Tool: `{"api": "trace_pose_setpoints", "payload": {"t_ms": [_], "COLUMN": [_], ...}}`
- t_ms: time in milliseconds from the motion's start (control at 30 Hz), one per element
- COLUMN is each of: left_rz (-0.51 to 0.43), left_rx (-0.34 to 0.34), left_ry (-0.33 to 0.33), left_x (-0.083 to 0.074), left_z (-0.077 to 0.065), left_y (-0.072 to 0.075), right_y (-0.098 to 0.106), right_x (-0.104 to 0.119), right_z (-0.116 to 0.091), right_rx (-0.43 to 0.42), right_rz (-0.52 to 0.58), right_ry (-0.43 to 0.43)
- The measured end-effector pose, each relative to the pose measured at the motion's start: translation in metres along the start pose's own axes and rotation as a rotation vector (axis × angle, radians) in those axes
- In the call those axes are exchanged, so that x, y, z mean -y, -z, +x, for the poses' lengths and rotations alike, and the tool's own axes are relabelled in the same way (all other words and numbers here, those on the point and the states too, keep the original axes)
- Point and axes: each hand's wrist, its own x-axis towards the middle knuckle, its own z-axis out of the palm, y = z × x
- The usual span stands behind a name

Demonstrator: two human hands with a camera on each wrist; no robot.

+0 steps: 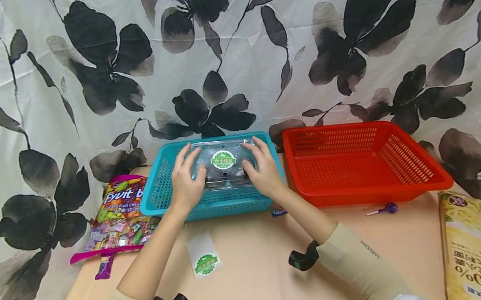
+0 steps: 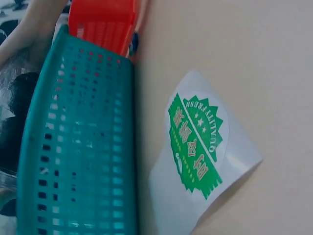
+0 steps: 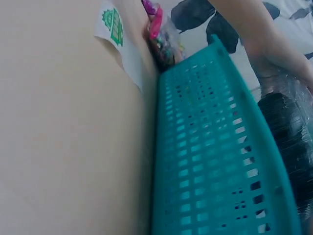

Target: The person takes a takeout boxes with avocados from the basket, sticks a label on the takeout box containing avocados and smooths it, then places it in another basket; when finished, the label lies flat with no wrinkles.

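Note:
A clear plastic box (image 1: 225,175) with dark contents and a round green-and-white label on its lid is at the teal basket (image 1: 205,211), in the head view. My left hand (image 1: 186,182) grips its left end, and my right hand (image 1: 265,169) holds the opposite end. Both thumbs lie over the lid. Whether the box touches the basket's bottom cannot be told. In the right wrist view, the wrapped dark box (image 3: 288,132) shows beyond the basket's rim. A white backing strip with a similar green sticker (image 1: 205,257) lies on the table in front of the basket.
To the right stands a red basket (image 1: 334,177), with a purple lollipop (image 1: 389,208) before it. A fruit chew candy bag (image 1: 121,217) leans left of the teal basket, near a small purple wrapped candy (image 1: 105,266). A yellow pasta package (image 1: 469,248) lies far right.

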Motion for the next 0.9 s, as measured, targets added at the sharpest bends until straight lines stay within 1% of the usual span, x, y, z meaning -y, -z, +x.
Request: {"api": "trace_pose_setpoints", "payload": {"t_ms": [133, 267, 367, 433, 500, 567, 667, 800, 900], "left_rz": [0.024, 0.062, 0.100, 0.126, 0.146, 0.161, 0.188, 0.221, 0.240], "left_rx": [0.067, 0.197, 0.282, 0.318, 0.337, 0.352, 0.392, 0.475, 0.545], "left_ry": [0.110, 0.238, 0.303, 0.330, 0.350, 0.363, 0.375, 0.397, 0.427], "left_x": [0.014, 0.025, 0.029, 0.032, 0.034, 0.036, 0.038, 0.040, 0.041], "left_z": [0.005, 0.008, 0.011, 0.011, 0.011, 0.011, 0.012, 0.014, 0.015], "left_y": [-0.007, -0.015, -0.019, -0.021, -0.023, -0.024, -0.025, -0.027, -0.027], "right_y": [-0.009, -0.015, -0.018, -0.020, -0.022, -0.023, -0.025, -0.027, -0.027], "right_x": [-0.009, -0.018, -0.024, -0.027, -0.030, -0.032, -0.034, -0.037, -0.038], "right_z": [0.012, 0.022, 0.027, 0.029, 0.030, 0.030, 0.031, 0.031, 0.029], "right_rx": [0.063, 0.142, 0.195, 0.231, 0.264, 0.296, 0.342, 0.400, 0.445], "right_rz": [0.011, -0.026, -0.050, -0.057, -0.060, -0.069, -0.101, -0.160, -0.175], "right_ry": [-0.107, -0.225, -0.282, -0.303, -0.315, -0.320, -0.323, -0.322, -0.335]}}
